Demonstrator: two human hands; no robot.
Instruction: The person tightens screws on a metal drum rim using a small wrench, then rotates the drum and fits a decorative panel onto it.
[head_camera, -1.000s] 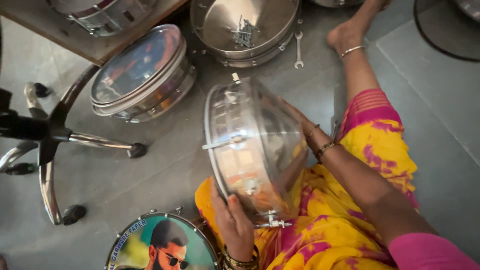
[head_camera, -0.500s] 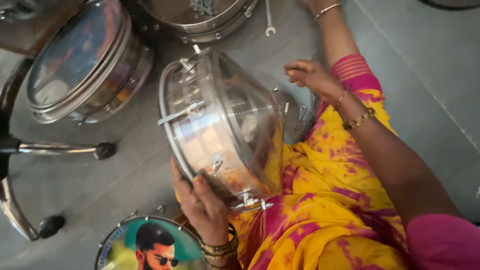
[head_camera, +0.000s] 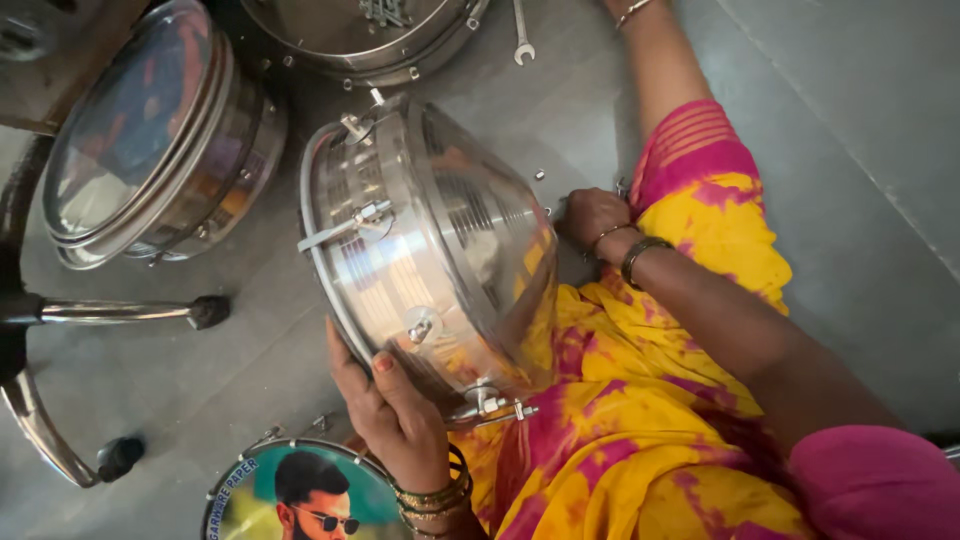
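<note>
Person sitting on a grey floor, wearing yellow-and-pink cloth. Four drums showing in view. One steel drum is resting tilted on the lap, clear head facing right, tension lugs showing along the shell. The left hand is cupping its lower rim, fingers spread and pressing the shell, bangles on the wrist. The right hand is lying curled at the floor just beside the drum's far edge; whether it is holding anything cannot be told. A second steel drum is lying at upper left, a third drum at top centre with one spanner just beside it. A drum with printed head is sitting at the bottom edge. Chair legs are reaching in at left.
</note>
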